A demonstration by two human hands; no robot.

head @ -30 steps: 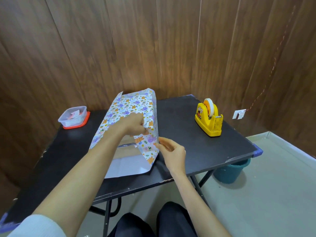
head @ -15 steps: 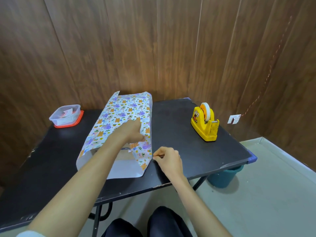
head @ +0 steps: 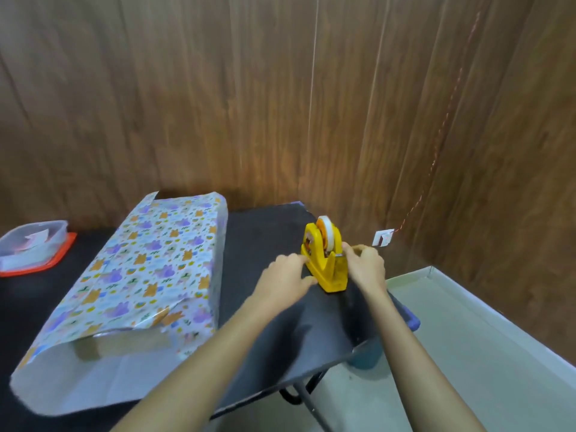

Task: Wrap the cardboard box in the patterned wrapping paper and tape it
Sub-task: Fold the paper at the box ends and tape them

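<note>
The patterned wrapping paper (head: 149, 269) lies folded over the cardboard box (head: 124, 344) on the left of the black table (head: 268, 232). Its near end is open, and brown cardboard shows inside. Neither hand touches it. A yellow tape dispenser (head: 325, 263) with a white roll stands at the right of the table. My left hand (head: 285, 277) rests its fingers against the dispenser's left side. My right hand (head: 364, 265) is at the dispenser's right end, thumb and fingers pinched at the cutter where the tape comes off.
A clear plastic container (head: 31, 244) on a red lid sits at the far left. A blue bucket (head: 367, 353) stands under the table's right corner. Wooden walls close in behind and to the right. The table's right edge is just past the dispenser.
Both hands let go of the wrapping paper and moved right to the tape dispenser. The paper's near flap now lies loose. The camera turned right.
</note>
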